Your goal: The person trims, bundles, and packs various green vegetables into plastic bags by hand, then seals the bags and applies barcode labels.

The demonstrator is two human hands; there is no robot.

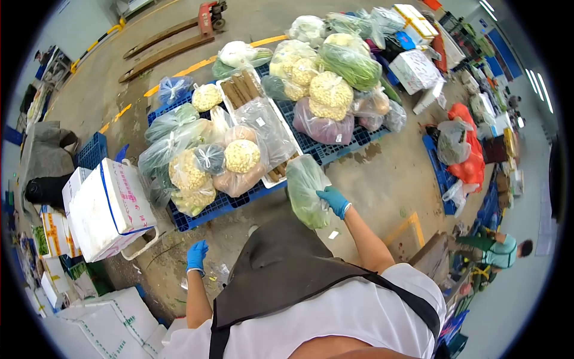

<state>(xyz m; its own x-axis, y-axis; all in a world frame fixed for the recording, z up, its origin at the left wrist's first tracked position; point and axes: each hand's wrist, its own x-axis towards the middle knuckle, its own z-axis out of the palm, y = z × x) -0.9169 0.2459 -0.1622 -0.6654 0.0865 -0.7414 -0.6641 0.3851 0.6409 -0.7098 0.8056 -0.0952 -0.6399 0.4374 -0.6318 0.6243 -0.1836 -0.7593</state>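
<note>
My right hand [335, 202], in a blue glove, is closed on the side of a clear plastic bag [306, 190] with pale green contents, which I cannot make out exactly. The bag hangs in front of the blue pallets, just beyond my dark apron. My left hand [196, 257], also gloved in blue, hangs low over the floor to the left of the apron. Its fingers are curled together, and nothing shows in them. Near it on the pallet are bagged vegetables, among them a bag of pale yellow pieces [242, 156] and a dark bag [210, 158].
Blue pallets [335, 152] carry several bagged vegetables and a white foam box [293, 134] of long brown roots. A white carton [113, 206] stands at left, a red pallet jack [206, 18] at the back. A blue pallet with red bags [466, 146] lies right; a person [502, 251] is beyond.
</note>
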